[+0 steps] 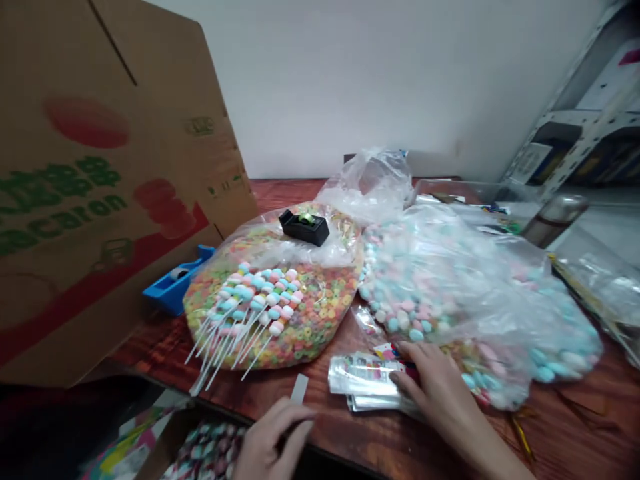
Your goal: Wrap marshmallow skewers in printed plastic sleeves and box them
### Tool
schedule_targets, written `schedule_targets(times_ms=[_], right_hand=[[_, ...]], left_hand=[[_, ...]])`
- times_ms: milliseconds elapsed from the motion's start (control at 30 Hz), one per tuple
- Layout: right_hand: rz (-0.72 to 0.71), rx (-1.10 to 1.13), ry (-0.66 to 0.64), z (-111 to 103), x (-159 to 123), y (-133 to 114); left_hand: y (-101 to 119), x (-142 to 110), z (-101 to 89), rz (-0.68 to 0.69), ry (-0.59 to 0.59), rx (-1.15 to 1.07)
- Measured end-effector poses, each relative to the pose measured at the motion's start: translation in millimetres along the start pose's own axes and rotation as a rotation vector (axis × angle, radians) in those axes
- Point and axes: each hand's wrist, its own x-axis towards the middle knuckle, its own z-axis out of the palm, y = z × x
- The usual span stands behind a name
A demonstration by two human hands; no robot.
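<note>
Steadily, the right hand point(435, 393) grasps a stack of printed plastic bags point(364, 381), while the left hand point(273, 441) pinches a pale strip point(299, 389).

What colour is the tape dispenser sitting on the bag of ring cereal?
The tape dispenser is black; it shows best in the head view.

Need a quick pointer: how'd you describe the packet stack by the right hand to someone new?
Start at the table and look along its near edge. Just below the bag of marshmallows lies a stack of printed packets, under the right hand. It's a flat, silvery pile; the bags beside it hold loose candy.
</note>
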Motion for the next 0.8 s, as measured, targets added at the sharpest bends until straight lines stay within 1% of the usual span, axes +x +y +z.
schedule_targets(times_ms=[33, 67, 100, 133, 167, 233, 333, 400, 433, 500, 567, 633, 700, 800], right_hand=[[0.012, 0.005, -0.001, 0.7, -2.0, 1.5], [0.019, 0.013, 0.002, 1.4, -4.8, 3.5], [0.02, 0.024, 0.01, 1.7, -7.7, 5.8], [0.017, 0.04, 0.022, 1.4, -10.0, 7.9], [0.01, 0.053, 0.036, 0.0, -11.1, 9.2], [-0.017, 0.023, 0.034, -6.6, -8.1, 7.8], [-0.053, -0.164, -0.074, -22.6, 10.0, -5.8], [-0.056, -0.226, -0.128, -29.7, 26.4, -18.9], [-0.053, -0.238, -0.141, -30.2, 34.2, -25.3], [-0.04, -0.252, -0.158, -24.3, 46.9, -36.3], [-0.013, -0.277, -0.174, -12.2, 55.2, -43.4], [0.014, -0.296, -0.193, 0.1, 60.2, -46.2], [0.018, -0.298, -0.213, 8.1, 63.6, -45.4], [0.015, -0.293, -0.23, 11.4, 68.2, -41.8]], left_hand=[[13.4, 17.3, 15.0, 0.068, 0.027, 0.024], [25.2, 32.5, 29.7, 0.139, 0.022, 0.063], [35.1, 45.5, 43.4, 0.206, 0.041, 0.103], [43.0, 56.2, 55.6, 0.24, 0.041, 0.14], [49.2, 64.8, 66.0, 0.257, 0.035, 0.164], [57.3, 76.0, 81.5, 0.238, 0.019, 0.178], [62.2, 80.7, 94.7, 0.203, 0.019, 0.149], [61.3, 78.6, 98.8, 0.186, 0.084, 0.127], [59.6, 77.1, 99.5, 0.167, 0.134, 0.121], [54.3, 74.9, 97.9, 0.089, 0.248, 0.103], [48.3, 75.3, 92.4, -0.012, 0.319, 0.058], [43.5, 78.4, 85.2, -0.12, 0.337, -0.029], [41.3, 83.4, 79.4, -0.234, 0.319, -0.166], [43.0, 92.9, 76.8, -0.448, 0.253, -0.511]])
